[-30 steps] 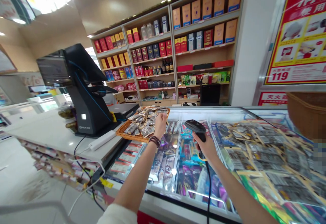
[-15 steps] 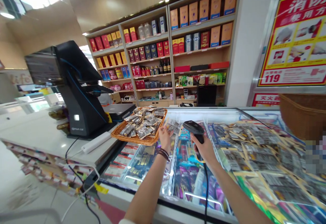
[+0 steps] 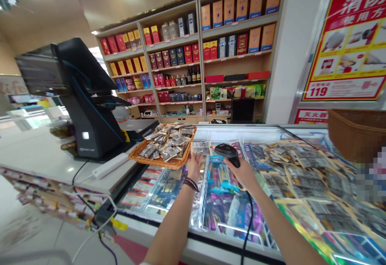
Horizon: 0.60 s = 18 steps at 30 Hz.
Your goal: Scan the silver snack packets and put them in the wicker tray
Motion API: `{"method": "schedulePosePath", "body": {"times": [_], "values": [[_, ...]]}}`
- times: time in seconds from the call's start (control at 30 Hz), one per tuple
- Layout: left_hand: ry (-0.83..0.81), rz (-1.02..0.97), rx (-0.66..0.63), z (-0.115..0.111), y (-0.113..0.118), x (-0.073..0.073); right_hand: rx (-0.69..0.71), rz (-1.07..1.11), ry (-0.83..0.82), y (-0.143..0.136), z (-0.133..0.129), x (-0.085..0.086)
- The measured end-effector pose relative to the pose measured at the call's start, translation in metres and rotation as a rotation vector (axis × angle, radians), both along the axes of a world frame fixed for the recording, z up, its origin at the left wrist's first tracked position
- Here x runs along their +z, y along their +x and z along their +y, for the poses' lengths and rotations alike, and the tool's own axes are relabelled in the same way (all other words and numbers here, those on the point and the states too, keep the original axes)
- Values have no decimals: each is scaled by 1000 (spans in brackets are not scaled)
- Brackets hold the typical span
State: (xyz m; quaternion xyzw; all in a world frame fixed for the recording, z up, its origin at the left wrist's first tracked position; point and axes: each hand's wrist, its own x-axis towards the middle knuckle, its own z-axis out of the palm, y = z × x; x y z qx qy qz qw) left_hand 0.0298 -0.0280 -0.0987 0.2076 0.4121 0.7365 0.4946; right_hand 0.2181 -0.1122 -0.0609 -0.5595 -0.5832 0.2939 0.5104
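My right hand (image 3: 243,173) is wrapped round the grip of a black handheld barcode scanner (image 3: 225,150), whose head points left. Just left of it, my left hand (image 3: 194,167), with a dark bead bracelet on the wrist, pinches a small clear-and-grey snack packet (image 3: 201,148) by its near edge. The packet's face is turned up in front of the scanner. Beside my left hand stands an orange wicker basket (image 3: 157,162) heaped with similar packets. Both hands are above the glass top of a display freezer (image 3: 177,216).
Many more packets (image 3: 313,164) lie spread on the glass at right, near a brown basket (image 3: 356,136). A black point-of-sale terminal (image 3: 93,124) and a white power strip (image 3: 111,166) are on the left counter. The scanner's black cable (image 3: 247,229) hangs down the front.
The packet in my left hand has turned flatter and more squarely toward the scanner. My left hand has dropped slightly, and the scanner remains in my right hand. The view has shifted a little.
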Motion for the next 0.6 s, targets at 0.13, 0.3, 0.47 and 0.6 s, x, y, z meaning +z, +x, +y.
{"method": "schedulePosePath", "body": {"times": [0.13,0.3,0.47,0.6], "values": [[23,-65,-13,-3,1,3,-26,-117,86,-4,-2,1],[-37,6,-43,-5,0,4,-31,-163,112,-9,-2,-1],[15,36,-24,-2,-1,2,-28,-188,104,-10,-1,-5],[-1,37,-28,-3,-1,1,-29,-196,103,-9,-2,-5]]}}
